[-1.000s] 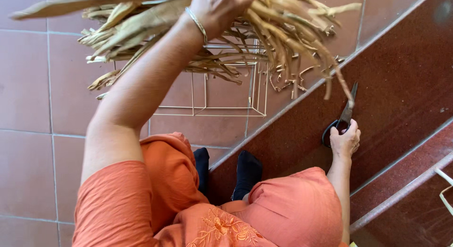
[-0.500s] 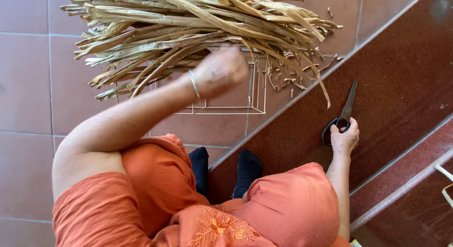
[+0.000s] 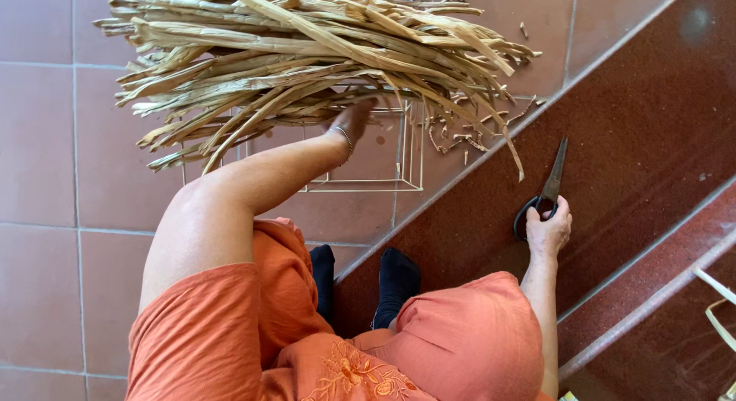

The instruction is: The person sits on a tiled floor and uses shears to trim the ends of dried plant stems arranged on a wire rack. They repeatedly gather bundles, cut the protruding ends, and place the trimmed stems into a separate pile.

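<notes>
A big bundle of dry, straw-coloured leaf strips [image 3: 307,56] lies across the tiled floor and over a pale wire frame [image 3: 410,159]. My left hand [image 3: 351,123], a thin bracelet on its wrist, reaches up to the near edge of the bundle. Its fingertips are hidden among the strips, so I cannot make out its grip. My right hand [image 3: 549,231] rests on the dark red step, closed around the black handles of a pair of scissors [image 3: 550,188]. The blades point away from me.
My knees in orange cloth fill the lower frame, with my feet in black socks [image 3: 395,282] on the step edge. Small cut scraps [image 3: 460,136] lie beside the bundle. A pale strip loop [image 3: 717,313] shows at the lower right.
The bundle has come down from held-up height to rest on the floor and wire frame. My left arm has lowered with it. My right hand has stayed on the scissors.
</notes>
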